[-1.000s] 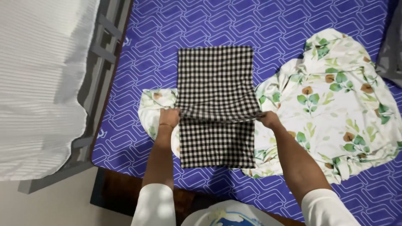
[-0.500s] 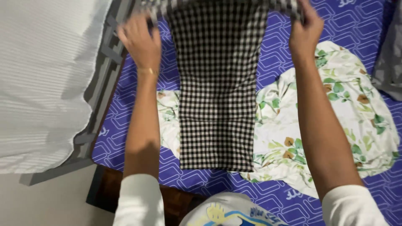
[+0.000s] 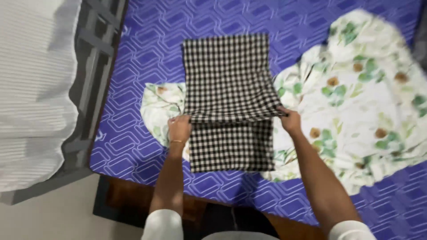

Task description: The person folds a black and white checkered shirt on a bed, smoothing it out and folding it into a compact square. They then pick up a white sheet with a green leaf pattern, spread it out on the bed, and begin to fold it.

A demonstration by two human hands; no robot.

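While both hands pinch the folded edge of the black-and-white checked rectangular cloth (image 3: 227,95), it lies flat on the blue mattress cover with a pale geometric line pattern (image 3: 284,26). Left hand (image 3: 179,129): fingers closed on the cloth's left side, at the fold line. Right hand (image 3: 290,121): fingers closed on the right side at the same height. The hands are well apart, one at each side edge, which keeps the fold line taut and straight between them. The upper layer of the cloth spreads away from the person; a lower layer shows below the fold, nearer the person, so the piece looks doubled over itself. Holding at the two ends of the crease seems to be what keeps the edges in line. The cloth partly covers a white fabric printed with green leaves and brown flowers (image 3: 356,102), which spreads out broadly to the right, with a smaller part showing at the left beside the left hand. A white ribbed fabric (image 3: 31,89) lies on a grey frame (image 3: 93,66) at far left, apart from the work. Dark wooden bed edge (image 3: 133,200) runs below the mattress cover. White sleeves show at both forearms.
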